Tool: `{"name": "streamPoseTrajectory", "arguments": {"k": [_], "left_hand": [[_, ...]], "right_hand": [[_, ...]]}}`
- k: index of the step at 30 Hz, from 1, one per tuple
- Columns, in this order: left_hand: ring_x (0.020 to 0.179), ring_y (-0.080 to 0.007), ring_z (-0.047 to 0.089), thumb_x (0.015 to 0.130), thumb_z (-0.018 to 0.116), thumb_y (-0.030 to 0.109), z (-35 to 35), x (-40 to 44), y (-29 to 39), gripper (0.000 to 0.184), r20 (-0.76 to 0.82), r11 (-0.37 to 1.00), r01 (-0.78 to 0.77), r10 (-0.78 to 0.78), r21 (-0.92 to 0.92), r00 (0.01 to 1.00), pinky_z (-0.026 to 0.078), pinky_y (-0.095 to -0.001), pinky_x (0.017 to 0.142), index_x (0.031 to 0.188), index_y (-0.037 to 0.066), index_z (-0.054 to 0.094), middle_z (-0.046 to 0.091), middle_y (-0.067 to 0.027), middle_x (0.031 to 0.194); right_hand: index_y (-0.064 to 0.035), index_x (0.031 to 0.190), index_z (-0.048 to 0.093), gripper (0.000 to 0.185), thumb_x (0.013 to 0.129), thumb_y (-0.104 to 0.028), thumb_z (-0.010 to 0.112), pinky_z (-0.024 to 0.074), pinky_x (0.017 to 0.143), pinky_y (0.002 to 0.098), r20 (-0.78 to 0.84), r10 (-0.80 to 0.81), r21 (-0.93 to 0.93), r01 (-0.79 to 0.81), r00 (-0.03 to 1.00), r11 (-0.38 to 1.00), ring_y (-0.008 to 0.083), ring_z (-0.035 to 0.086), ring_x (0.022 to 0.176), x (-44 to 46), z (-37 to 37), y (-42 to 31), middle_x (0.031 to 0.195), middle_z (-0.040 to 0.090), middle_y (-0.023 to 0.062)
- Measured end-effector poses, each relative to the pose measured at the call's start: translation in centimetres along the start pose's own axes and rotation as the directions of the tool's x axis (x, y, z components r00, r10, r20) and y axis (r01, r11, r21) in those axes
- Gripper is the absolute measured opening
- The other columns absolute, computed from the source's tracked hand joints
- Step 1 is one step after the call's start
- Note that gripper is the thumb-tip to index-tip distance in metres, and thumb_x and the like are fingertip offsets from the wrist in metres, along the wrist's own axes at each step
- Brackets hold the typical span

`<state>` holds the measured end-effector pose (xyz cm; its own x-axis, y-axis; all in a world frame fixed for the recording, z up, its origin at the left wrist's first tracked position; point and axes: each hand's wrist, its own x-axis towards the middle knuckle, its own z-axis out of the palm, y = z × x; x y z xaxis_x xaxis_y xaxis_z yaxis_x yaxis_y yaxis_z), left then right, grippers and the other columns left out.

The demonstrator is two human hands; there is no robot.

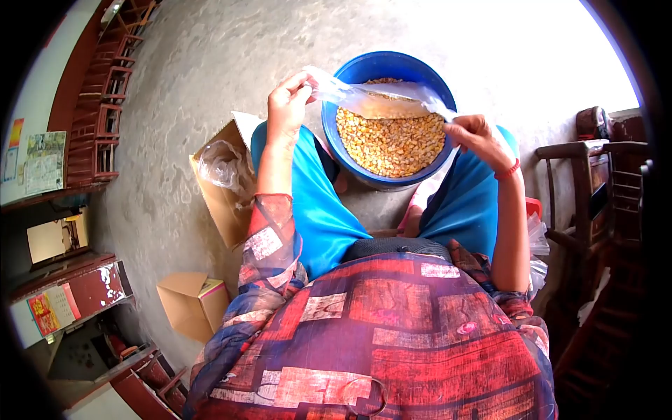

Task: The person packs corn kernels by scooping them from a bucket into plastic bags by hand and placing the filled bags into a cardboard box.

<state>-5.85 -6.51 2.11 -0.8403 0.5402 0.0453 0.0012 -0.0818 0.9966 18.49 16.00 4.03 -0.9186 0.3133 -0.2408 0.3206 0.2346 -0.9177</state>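
A blue bucket (336, 150) full of yellow corn kernels (392, 143) stands on the floor between my knees. Stretched across its top is a clear plastic bag (378, 103), with kernels showing through and around it. My left hand (285, 105) pinches one end of the bag, above and left of the bucket's rim. At the right rim, my right hand (481, 142) has its fingers closed on the other end. I cannot tell whether any kernels lie inside the bag.
Left of my leg, an open cardboard box (217, 192) holds crumpled clear plastic (225, 164). A smaller cardboard box (192, 304) sits nearer me. Wooden chairs (584, 189) stand at the right; more wooden furniture (105, 119) lines the left wall.
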Motion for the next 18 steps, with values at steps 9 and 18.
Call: {"name": "streamPoseTrajectory", "arguments": {"k": [9,18], "left_hand": [[0.073,-0.0233,0.061,0.068,0.041,-0.009,-0.6,-0.2,-0.8,0.04,0.003,0.74,-0.235,0.301,0.63,0.954,0.047,-0.0299,0.069,0.102,-0.001,0.06,0.062,-0.0159,0.081],[0.074,-0.0253,0.062,0.071,0.046,-0.004,-1.3,-0.2,-1.1,0.034,0.024,0.706,-0.296,0.368,0.644,0.93,0.048,-0.0321,0.069,0.102,0.0,0.06,0.063,-0.0175,0.083]], "right_hand": [[-0.0076,0.131,0.036,0.05,0.083,-0.009,0.051,0.0392,0.056,0.0157,-0.078,-0.256,0.623,0.248,0.963,0.742,0.004,0.046,0.059,1.6,2.6,-2.3,0.078,0.056,0.0014],[-0.0214,0.13,0.037,0.066,0.069,-0.002,0.049,0.0469,0.064,0.0344,-0.453,-0.312,-0.4,0.123,0.835,0.908,0.0263,0.059,0.066,4.3,0.6,4.6,0.076,0.061,0.0108]]}}
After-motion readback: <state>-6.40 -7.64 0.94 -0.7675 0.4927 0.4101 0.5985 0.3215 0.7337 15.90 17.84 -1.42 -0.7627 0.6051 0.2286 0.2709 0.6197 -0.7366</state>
